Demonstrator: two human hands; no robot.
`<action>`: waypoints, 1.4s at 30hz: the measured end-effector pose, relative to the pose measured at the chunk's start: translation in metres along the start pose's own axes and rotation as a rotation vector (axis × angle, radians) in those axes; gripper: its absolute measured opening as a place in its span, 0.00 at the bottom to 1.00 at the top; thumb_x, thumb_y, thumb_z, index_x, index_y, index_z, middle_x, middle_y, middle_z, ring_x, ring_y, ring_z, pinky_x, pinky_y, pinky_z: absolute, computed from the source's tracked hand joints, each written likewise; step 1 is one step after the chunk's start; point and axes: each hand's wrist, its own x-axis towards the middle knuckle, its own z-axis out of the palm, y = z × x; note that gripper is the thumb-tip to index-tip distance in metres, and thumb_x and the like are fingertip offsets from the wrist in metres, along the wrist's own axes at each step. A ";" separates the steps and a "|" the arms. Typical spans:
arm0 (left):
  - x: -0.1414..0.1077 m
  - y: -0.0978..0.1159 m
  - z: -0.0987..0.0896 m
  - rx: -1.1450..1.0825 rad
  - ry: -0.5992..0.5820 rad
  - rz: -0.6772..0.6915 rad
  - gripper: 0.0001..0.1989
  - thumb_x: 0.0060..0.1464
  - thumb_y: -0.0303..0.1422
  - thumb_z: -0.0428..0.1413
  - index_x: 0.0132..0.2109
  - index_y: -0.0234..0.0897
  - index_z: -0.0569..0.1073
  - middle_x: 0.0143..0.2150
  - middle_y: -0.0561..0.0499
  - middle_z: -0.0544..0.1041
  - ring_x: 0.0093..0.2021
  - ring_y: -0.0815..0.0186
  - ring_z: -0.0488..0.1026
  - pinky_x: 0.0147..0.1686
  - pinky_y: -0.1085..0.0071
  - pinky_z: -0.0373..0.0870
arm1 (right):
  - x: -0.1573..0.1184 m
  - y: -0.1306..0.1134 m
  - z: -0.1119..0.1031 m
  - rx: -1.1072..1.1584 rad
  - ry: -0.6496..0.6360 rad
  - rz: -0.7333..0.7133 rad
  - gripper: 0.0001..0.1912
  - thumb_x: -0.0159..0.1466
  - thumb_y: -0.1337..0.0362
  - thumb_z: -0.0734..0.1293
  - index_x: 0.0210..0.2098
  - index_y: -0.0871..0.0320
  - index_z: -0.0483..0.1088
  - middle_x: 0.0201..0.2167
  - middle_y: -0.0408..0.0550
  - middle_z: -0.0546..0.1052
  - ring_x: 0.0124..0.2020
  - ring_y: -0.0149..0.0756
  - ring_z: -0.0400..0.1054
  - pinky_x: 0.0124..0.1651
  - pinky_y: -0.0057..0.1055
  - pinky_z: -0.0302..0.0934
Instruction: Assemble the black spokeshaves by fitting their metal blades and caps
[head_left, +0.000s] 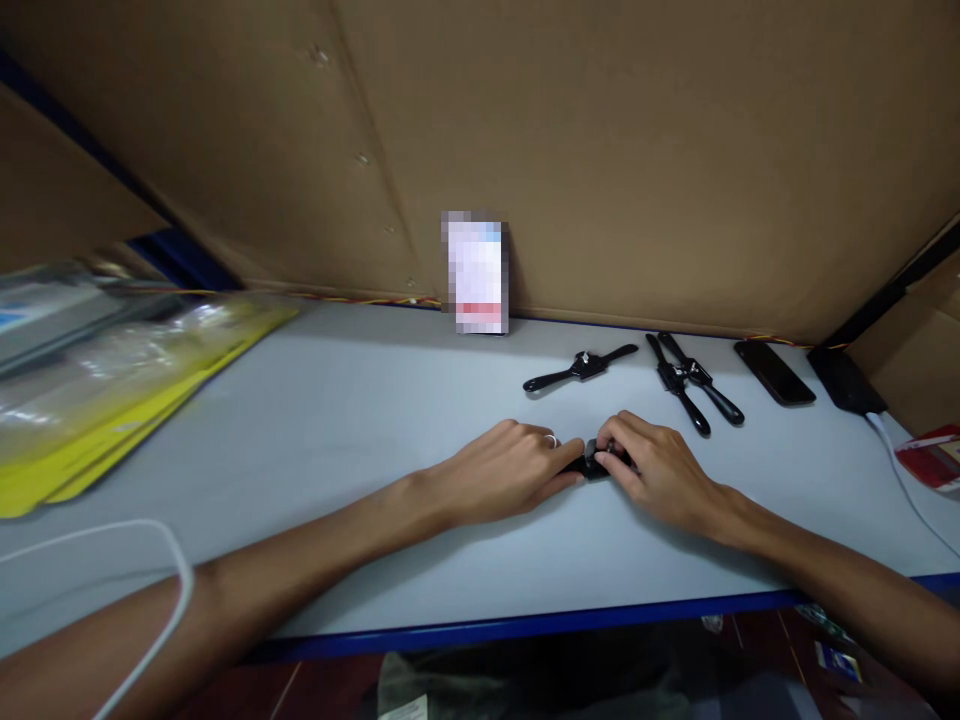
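Observation:
A black spokeshave (596,466) lies low over the grey tabletop between my hands, most of it hidden by my fingers. My left hand (525,462) is closed around its left handle, and a ring shows on one finger. With bent fingers and thumb, my right hand (651,462) pinches at the middle of the tool, by a dark blade-like piece; the small part under the fingertips is too covered to make out. Behind them lies another black spokeshave (589,368) on its own. To its right, two more spokeshaves (681,375) rest side by side, touching.
A phone (775,373) and a black device (846,381) with a white cable (892,460) lie at the right. A blurred card (478,275) leans on the cardboard wall (600,150). Plastic-covered yellow packets (150,425) fill the left side. A white cord (180,570) crosses my left forearm.

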 end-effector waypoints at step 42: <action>0.000 -0.001 0.005 0.006 0.061 0.029 0.15 0.71 0.40 0.44 0.40 0.36 0.69 0.28 0.50 0.75 0.23 0.68 0.68 0.23 0.66 0.48 | 0.026 0.055 -0.016 0.244 0.176 0.220 0.10 0.66 0.57 0.64 0.33 0.56 0.72 0.29 0.43 0.76 0.30 0.35 0.67 0.34 0.32 0.58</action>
